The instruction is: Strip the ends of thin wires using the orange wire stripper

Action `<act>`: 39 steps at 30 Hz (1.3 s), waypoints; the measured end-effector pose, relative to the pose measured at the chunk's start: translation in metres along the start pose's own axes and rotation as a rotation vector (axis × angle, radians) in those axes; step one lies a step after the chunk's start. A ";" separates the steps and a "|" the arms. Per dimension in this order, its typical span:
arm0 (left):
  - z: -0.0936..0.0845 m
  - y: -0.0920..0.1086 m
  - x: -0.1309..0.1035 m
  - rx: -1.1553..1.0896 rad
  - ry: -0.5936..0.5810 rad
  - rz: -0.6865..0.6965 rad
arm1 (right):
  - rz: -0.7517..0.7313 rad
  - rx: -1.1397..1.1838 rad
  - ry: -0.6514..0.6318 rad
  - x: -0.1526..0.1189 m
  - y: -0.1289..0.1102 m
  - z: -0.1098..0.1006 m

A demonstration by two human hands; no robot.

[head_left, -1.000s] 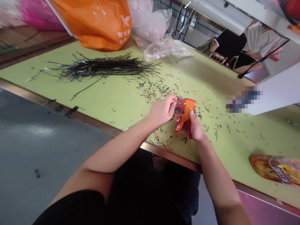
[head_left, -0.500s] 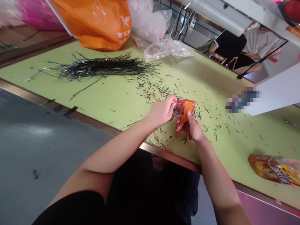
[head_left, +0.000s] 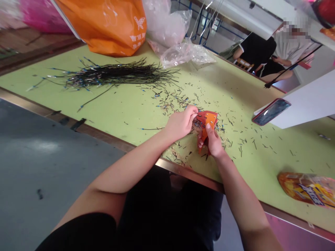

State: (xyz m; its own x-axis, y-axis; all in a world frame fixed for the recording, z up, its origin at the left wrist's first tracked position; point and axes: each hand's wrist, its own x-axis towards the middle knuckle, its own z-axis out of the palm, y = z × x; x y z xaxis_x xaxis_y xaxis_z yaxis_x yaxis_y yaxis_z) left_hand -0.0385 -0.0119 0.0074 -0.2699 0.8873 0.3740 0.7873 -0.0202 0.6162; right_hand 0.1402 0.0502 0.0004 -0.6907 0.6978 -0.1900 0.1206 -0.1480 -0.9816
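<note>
Pliers (head_left: 210, 120), orange and red, are gripped in the right hand (head_left: 214, 142), its fingers wrapped around the handles and its thumb laid along the side. The left hand (head_left: 180, 122) is just left of the pliers, thumb and fingertips pinched together at their nose, apparently on a single wire (head_left: 153, 129), whose blue-tipped end shows beyond the forearm, left of the pliers; the pinched part is too small to see clearly.

A fair amount seems done: cut scraps (head_left: 175, 99) lie all around the pliers on the bench (head_left: 117, 116), thickest underneath them. The large bundle (head_left: 117, 73) of black wires lies farther off, to the left of the pliers; whether those are finished or waiting cannot be told. The wire in hand looks unfinished.

Compared with half a second ago, the handles of the pliers look closer together, the right thumb sits slightly nearer the left hand, and the wire's blue end has swung away from the bench's near edge. The left hand has hardly shifted.
</note>
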 end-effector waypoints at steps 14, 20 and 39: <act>-0.002 0.001 0.000 -0.014 0.004 -0.045 | 0.052 0.129 0.050 -0.002 0.008 0.021; -0.003 0.000 0.002 0.003 0.071 0.029 | -0.004 0.202 -0.004 -0.006 0.004 0.019; -0.006 -0.021 0.008 -0.109 0.305 0.018 | -0.447 0.540 0.323 -0.004 -0.026 -0.013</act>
State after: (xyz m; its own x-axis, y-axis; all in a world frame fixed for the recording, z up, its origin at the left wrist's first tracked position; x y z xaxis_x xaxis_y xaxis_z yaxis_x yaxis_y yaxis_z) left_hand -0.0606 -0.0072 0.0019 -0.4234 0.7079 0.5653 0.7335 -0.0983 0.6725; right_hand 0.1490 0.0602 0.0270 -0.3396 0.9293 0.1450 -0.5426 -0.0676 -0.8373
